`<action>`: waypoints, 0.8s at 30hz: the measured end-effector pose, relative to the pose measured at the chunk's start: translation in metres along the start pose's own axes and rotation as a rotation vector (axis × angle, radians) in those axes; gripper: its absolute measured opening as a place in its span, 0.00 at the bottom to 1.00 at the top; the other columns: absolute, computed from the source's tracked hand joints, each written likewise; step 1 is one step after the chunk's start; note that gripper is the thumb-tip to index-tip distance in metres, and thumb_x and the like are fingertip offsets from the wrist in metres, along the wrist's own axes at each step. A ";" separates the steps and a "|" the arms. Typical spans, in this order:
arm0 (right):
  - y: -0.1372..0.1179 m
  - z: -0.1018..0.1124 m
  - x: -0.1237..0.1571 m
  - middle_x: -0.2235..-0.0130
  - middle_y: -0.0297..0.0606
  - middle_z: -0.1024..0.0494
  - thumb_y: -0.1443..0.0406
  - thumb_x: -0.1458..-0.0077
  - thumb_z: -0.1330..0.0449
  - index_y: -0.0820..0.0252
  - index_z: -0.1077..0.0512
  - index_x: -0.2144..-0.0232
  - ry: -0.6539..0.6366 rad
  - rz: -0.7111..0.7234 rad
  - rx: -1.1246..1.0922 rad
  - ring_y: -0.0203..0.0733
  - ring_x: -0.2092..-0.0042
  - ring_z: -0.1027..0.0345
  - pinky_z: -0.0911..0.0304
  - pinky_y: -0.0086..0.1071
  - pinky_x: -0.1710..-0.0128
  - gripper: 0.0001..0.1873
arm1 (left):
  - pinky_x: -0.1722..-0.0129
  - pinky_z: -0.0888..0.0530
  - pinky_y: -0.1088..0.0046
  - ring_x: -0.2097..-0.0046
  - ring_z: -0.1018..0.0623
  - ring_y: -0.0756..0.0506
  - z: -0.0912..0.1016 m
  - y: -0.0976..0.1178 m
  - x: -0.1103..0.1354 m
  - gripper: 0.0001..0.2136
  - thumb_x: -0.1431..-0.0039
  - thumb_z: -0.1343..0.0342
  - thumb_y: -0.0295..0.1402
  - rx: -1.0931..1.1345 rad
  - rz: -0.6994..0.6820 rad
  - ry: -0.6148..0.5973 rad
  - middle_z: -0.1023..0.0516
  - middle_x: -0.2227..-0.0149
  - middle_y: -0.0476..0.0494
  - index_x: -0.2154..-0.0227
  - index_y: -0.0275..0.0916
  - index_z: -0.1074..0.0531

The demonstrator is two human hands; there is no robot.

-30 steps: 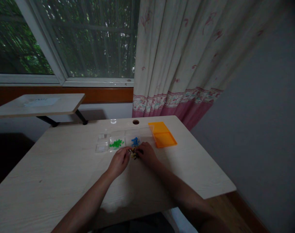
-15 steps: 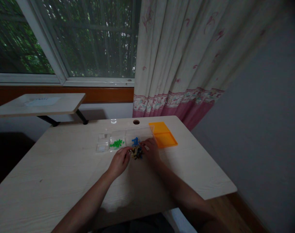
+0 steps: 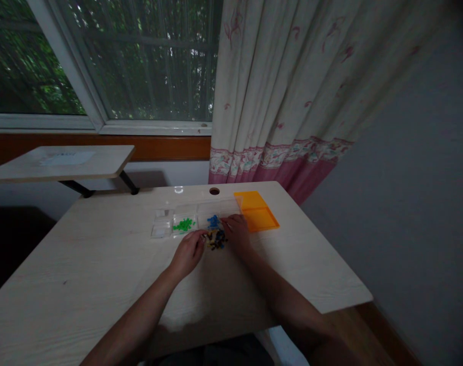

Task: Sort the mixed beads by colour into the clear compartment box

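A pile of small mixed pieces [image 3: 216,239], tan, black and blue, lies on the table between my hands. My left hand [image 3: 188,250] rests at the pile's left side, fingers curled together at its edge; what they hold, if anything, is too small to name. My right hand [image 3: 237,231] is at the right, by the front of a clear divided box, its fingers bent and pressed together; any piece in them cannot be made out. In the box, green pieces [image 3: 184,225] fill one compartment and blue pieces [image 3: 213,221] lie in another.
The clear plastic box [image 3: 161,231] has several compartments. An open orange case [image 3: 259,216] lies at the right on the pale table [image 3: 101,264]. A raised shelf [image 3: 117,161] with a paper on it stands at the back left, and a round cable hole [image 3: 214,191] is near the back edge.
My right hand has shifted slightly at the box's front, showing a little more of the pile. My left hand stays about where it was.
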State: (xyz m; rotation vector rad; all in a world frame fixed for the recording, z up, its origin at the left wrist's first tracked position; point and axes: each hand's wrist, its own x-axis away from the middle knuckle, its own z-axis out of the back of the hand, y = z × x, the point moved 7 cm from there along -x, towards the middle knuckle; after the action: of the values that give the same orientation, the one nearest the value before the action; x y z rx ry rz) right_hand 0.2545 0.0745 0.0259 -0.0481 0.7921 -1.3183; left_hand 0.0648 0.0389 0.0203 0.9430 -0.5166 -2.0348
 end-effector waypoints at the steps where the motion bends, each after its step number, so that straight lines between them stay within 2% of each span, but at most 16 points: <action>1: 0.000 0.000 0.000 0.62 0.40 0.22 0.62 0.36 0.44 0.56 0.21 0.59 0.001 0.004 -0.009 0.43 0.57 0.35 0.42 0.37 0.50 0.12 | 0.50 0.27 0.63 0.52 0.24 0.43 0.000 0.000 0.000 0.13 0.33 0.56 0.31 -0.001 0.002 -0.001 0.23 0.54 0.39 0.49 0.39 0.32; 8: 0.000 0.011 0.002 0.62 0.41 0.23 0.64 0.37 0.44 0.57 0.21 0.60 0.033 0.026 -0.032 0.43 0.57 0.34 0.41 0.36 0.52 0.11 | 0.49 0.27 0.63 0.51 0.24 0.43 0.000 0.001 0.000 0.13 0.32 0.57 0.31 -0.007 0.006 -0.010 0.23 0.54 0.39 0.49 0.39 0.33; 13: -0.006 0.007 0.004 0.63 0.40 0.23 0.64 0.39 0.41 0.56 0.21 0.66 -0.169 0.108 0.137 0.45 0.55 0.36 0.43 0.38 0.51 0.08 | 0.50 0.27 0.64 0.52 0.24 0.43 0.000 0.000 0.000 0.13 0.32 0.57 0.32 0.004 0.022 -0.014 0.23 0.54 0.39 0.49 0.39 0.32; 21: -0.012 0.001 0.007 0.60 0.40 0.24 0.62 0.39 0.41 0.53 0.21 0.61 -0.398 0.160 0.261 0.46 0.53 0.37 0.45 0.38 0.51 0.09 | 0.50 0.27 0.64 0.51 0.25 0.43 -0.001 -0.002 0.000 0.13 0.32 0.56 0.32 0.008 0.023 -0.021 0.23 0.54 0.39 0.49 0.39 0.32; 24: -0.012 -0.001 0.009 0.59 0.39 0.24 0.62 0.38 0.42 0.52 0.21 0.59 -0.444 0.155 0.270 0.45 0.52 0.38 0.45 0.37 0.50 0.10 | 0.49 0.28 0.65 0.51 0.25 0.44 -0.001 -0.001 0.000 0.13 0.32 0.56 0.31 0.002 0.014 -0.016 0.23 0.54 0.39 0.49 0.39 0.32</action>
State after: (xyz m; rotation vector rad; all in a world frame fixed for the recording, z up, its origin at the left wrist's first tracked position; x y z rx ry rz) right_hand 0.2441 0.0638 0.0264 -0.0604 0.2337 -1.1977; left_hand 0.0653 0.0397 0.0188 0.9225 -0.5327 -2.0313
